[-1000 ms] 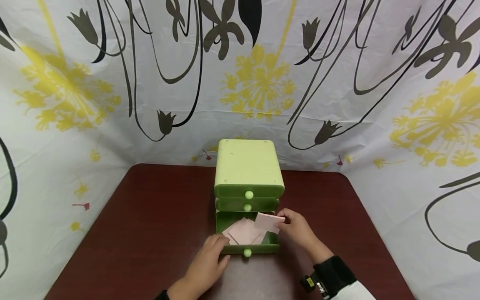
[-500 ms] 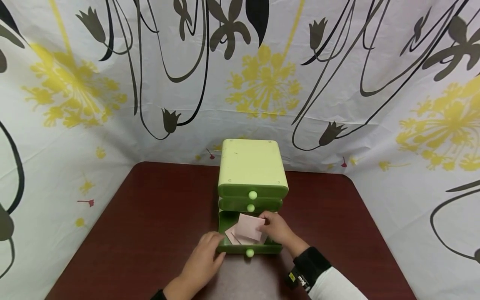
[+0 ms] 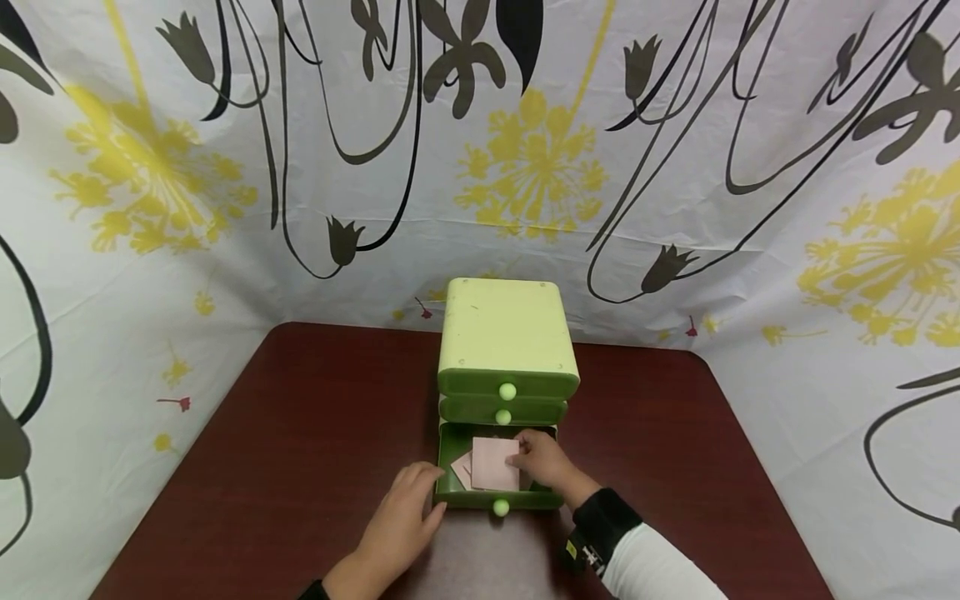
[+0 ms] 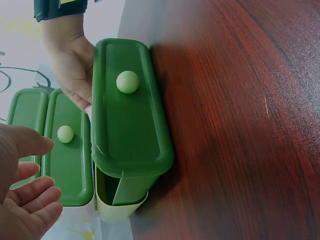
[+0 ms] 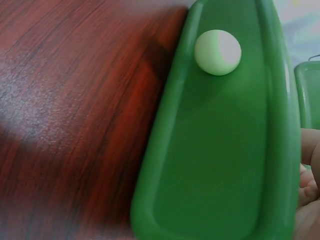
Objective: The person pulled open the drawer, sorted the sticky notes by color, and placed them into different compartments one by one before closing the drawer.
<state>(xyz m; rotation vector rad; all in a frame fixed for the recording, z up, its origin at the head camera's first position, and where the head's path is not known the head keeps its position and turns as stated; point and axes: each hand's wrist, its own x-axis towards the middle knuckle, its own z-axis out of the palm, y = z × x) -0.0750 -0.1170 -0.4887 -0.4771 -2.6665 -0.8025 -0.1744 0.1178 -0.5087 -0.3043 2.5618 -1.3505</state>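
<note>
A small green drawer cabinet (image 3: pixel 510 325) has its bottom drawer (image 3: pixel 528 500) pulled out. Inside that drawer lie pink square paper notes (image 3: pixel 461 471), partly covered by another pink paper note (image 3: pixel 495 463) on top. My right hand (image 3: pixel 546 461) reaches in over the drawer's right side and pinches the top note at its right edge. In the right wrist view, the drawer front (image 5: pixel 210 150) hides most of the right hand (image 5: pixel 310 190). My left hand (image 3: pixel 401 517) is by the drawer's front left corner, its fingers relaxed and holding nothing; the left wrist view shows these fingers (image 4: pixel 37 200) spread apart.
Two upper drawers, the top drawer (image 3: pixel 480 383) and middle drawer (image 3: pixel 472 408), are pushed in, with round pale knobs. The cabinet stands at the back of a dark red wooden table (image 3: pixel 337 417). Patterned white cloth (image 3: pixel 300 167) hangs behind and at both sides.
My right hand has moved left and into the drawer, lowering the pinched note onto the others. My left hand has drawn slightly back from the drawer's edge.
</note>
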